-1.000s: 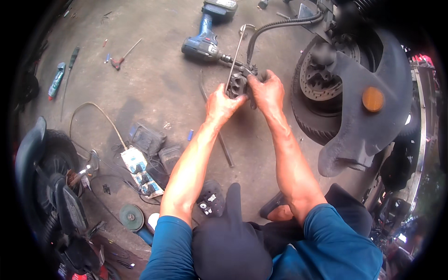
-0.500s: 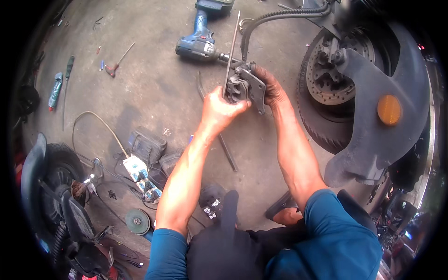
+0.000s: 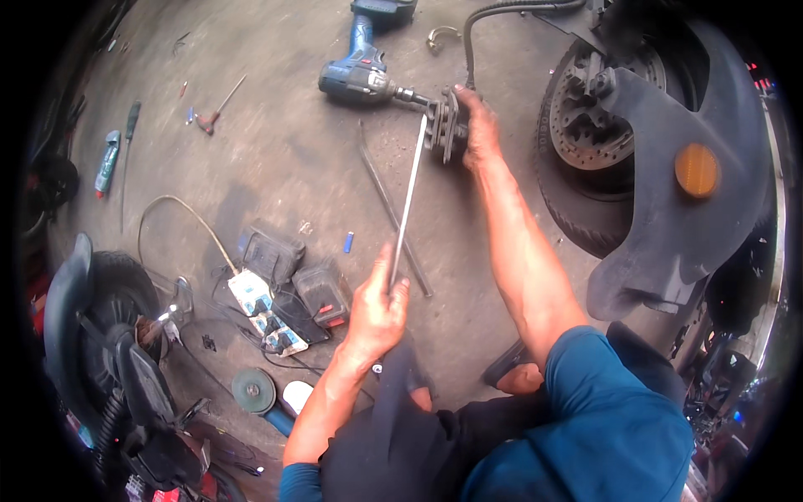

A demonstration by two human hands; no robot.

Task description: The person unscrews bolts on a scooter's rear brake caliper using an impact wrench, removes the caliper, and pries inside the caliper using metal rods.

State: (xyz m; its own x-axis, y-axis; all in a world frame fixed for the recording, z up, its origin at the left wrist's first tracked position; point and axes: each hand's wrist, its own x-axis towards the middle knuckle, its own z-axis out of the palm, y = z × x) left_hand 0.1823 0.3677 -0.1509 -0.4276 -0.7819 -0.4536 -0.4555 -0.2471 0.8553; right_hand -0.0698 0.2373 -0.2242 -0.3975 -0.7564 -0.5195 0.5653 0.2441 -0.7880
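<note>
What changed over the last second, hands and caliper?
The left hand left the brake caliper and drew back toward the body, now gripping the long metal rod at its near end. The right hand kept its hold on the caliper. The cordless drill and wheel stayed put.

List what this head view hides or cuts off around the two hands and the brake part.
- Brake caliper: its far side is covered by the right hand.
- Long metal rod: its lower end is buried in the left hand.
- Drill: its battery end runs into the dark top rim.
- Hose: its far end is lost at the top edge.
</note>
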